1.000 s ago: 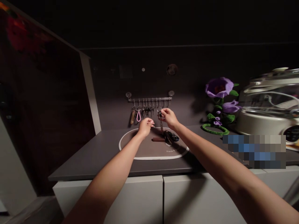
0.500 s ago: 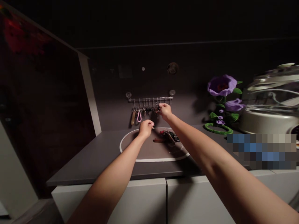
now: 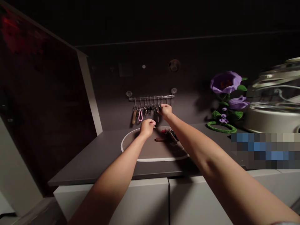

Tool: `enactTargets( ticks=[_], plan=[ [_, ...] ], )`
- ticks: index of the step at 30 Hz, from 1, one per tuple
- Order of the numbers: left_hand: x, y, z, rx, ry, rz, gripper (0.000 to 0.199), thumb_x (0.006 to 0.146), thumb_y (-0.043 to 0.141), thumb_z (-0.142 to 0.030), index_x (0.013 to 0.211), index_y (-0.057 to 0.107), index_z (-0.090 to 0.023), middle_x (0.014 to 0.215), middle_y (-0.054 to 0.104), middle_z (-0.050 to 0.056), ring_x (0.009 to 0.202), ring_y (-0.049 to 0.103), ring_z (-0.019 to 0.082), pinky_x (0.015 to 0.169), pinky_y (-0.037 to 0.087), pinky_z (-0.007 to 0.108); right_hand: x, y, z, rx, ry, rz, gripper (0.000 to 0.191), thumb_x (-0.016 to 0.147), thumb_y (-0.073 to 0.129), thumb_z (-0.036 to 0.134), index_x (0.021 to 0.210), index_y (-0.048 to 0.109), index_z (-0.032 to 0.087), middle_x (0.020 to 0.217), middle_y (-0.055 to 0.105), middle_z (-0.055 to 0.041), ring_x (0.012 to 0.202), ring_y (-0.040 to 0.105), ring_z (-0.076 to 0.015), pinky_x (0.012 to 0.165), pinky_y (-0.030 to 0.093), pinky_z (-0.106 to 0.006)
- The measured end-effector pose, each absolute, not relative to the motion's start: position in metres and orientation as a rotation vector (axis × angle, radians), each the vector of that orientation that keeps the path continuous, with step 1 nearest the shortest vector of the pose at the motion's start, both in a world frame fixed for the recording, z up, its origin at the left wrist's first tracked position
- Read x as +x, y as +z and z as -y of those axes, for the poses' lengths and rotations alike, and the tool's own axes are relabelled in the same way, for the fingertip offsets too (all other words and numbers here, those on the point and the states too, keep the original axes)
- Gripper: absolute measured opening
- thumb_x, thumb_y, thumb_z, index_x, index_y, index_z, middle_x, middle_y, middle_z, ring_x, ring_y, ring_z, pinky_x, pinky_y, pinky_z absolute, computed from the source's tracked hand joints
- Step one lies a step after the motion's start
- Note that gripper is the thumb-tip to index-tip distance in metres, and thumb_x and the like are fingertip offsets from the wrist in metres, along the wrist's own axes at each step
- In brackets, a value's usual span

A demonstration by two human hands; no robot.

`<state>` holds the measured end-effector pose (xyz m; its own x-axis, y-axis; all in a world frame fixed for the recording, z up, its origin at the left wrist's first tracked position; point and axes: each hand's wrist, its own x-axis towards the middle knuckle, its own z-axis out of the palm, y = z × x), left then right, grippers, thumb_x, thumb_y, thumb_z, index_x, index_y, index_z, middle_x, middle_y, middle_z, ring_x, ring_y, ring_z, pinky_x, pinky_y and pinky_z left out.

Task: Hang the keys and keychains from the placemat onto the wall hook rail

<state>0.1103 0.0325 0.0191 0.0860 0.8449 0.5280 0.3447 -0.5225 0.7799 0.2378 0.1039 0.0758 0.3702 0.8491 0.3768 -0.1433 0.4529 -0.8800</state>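
A clear hook rail (image 3: 152, 97) on the dark wall carries several bunches of keys (image 3: 148, 110), one with a pink loop strap (image 3: 140, 115) and one with a brown fob (image 3: 134, 117). My right hand (image 3: 166, 111) is closed at a bunch of keys near the right end of the rail, its fingertips pinching the ring. Lower and to the left, my left hand (image 3: 147, 127) is closed in a pinch over the mat, with a small metallic thing at its fingertips, too small to name. More keys (image 3: 170, 135) lie on the oval mat (image 3: 145, 151), beside a brown strip (image 3: 161, 139).
The dark countertop (image 3: 93, 165) runs above white cabinet doors (image 3: 150, 200). To the right stand a purple flower ornament (image 3: 226, 82) with a green ring base and a cream appliance with a clear lid (image 3: 276, 115). A doorway lies at the left.
My right hand's fingers have shifted slightly at the key ring under the rail. My left hand stays nearly in place. The view has turned slightly.
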Motion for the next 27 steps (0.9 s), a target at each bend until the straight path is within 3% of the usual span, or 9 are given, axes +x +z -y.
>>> enactTargets(
  ticks=[11,17,27],
  plan=[
    [0.109,0.017,-0.034,1.918,1.410,-1.192,0.009,0.072,0.053,-0.014,0.069,0.061,-0.014,0.058,0.060,0.001,0.057,0.058,0.012,0.060,0.042,0.023,0.241,0.071,-0.096,-0.930,0.805,0.872,0.008,0.075,0.050,0.014,0.068,0.052,0.016,0.049,0.045,0.0055,0.042,0.042,-0.0060,0.049,0.045,-0.022],
    [0.109,0.018,-0.031,1.898,1.387,-1.190,0.010,0.072,0.052,-0.014,0.071,0.062,-0.013,0.058,0.060,0.001,0.057,0.057,0.012,0.058,0.042,0.022,0.248,0.070,-0.087,-0.919,0.855,0.972,0.007,0.072,0.052,0.010,0.071,0.057,0.015,0.054,0.051,0.0037,0.045,0.044,-0.0051,0.056,0.045,-0.022],
    [0.109,0.017,-0.027,1.885,1.341,-1.073,0.006,0.067,0.059,-0.011,0.071,0.064,-0.013,0.061,0.062,0.001,0.059,0.056,0.010,0.062,0.044,0.023,0.254,0.072,-0.060,-1.034,0.765,1.085,0.022,0.068,0.057,0.006,0.089,0.059,0.014,0.093,0.063,-0.0059,0.078,0.055,-0.0084,0.077,0.044,-0.025]
  ],
)
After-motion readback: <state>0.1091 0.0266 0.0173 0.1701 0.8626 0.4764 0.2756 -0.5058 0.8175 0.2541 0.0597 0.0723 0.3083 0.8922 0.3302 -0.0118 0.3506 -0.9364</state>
